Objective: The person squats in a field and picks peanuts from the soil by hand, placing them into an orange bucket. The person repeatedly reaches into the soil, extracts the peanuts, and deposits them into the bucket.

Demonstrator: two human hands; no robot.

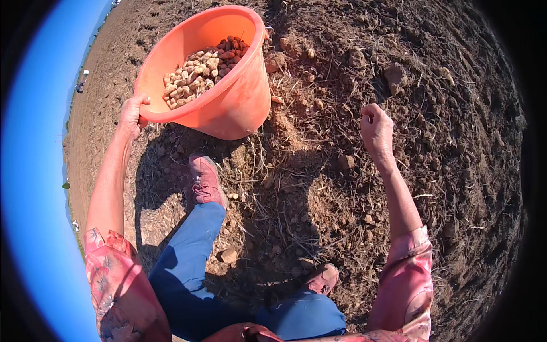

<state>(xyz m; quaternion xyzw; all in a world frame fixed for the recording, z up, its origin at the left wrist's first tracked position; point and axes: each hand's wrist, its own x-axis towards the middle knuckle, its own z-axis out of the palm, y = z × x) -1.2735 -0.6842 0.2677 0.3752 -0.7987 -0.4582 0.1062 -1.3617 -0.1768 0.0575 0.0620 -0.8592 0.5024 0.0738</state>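
My left hand (pixel 133 114) grips the near left rim of an orange plastic bucket (pixel 239 98), its thumb over the edge. The bucket tilts, its mouth turned towards me, at the upper left of the view. Inside lie many unshelled peanuts (pixel 192 79), pale in the sunlight and darker in the shade. Over the soil to the right of the bucket, my right hand (pixel 377 128) is held with its fingers curled in. Whether something small is inside those fingers cannot be seen.
Dry, cloddy soil with roots and straw surrounds me. Clods (pixel 396 78) lie beyond my right hand. A loose peanut (pixel 233 196) rests beside my left shoe (pixel 206 179); my other shoe (pixel 323 280) is lower, near a stone (pixel 229 256). The field stretches away at the left.
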